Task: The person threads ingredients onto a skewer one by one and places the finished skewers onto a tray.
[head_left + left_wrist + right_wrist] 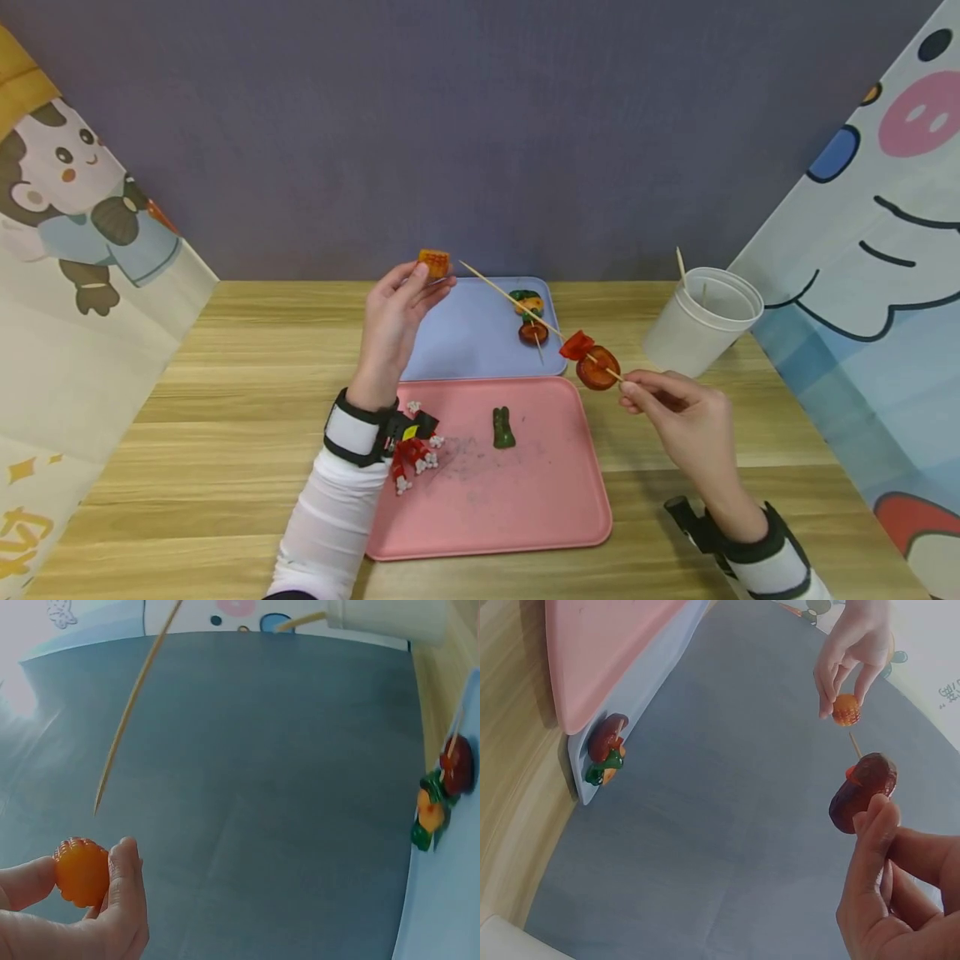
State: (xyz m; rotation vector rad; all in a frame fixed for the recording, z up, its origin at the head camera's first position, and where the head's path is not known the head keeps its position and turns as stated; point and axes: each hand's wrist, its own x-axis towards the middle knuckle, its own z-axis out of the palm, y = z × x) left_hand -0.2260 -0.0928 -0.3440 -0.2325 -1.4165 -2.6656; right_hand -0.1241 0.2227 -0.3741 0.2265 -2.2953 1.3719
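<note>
My left hand (396, 329) pinches an orange, ridged piece (434, 263) like toy corn between thumb and fingers, above the blue tray. My right hand (686, 417) pinches the blunt end of a wooden skewer (498, 290). A round reddish-brown slice (597, 368) is threaded nearest the right fingers, with a red piece (577, 345) beyond it. In the left wrist view the skewer's bare point stands just above the orange piece (81, 871), apart from it. The right wrist view shows the brown slice (862, 793) hiding most of the red piece.
A pink tray (540, 500) holds a green piece (503, 427) and several red-and-white pieces (414, 458), partly behind the left wrist. Behind it, a blue tray (457, 333) carries a loaded skewer (531, 317). A white cup (701, 321) with sticks stands at the right, near the wall.
</note>
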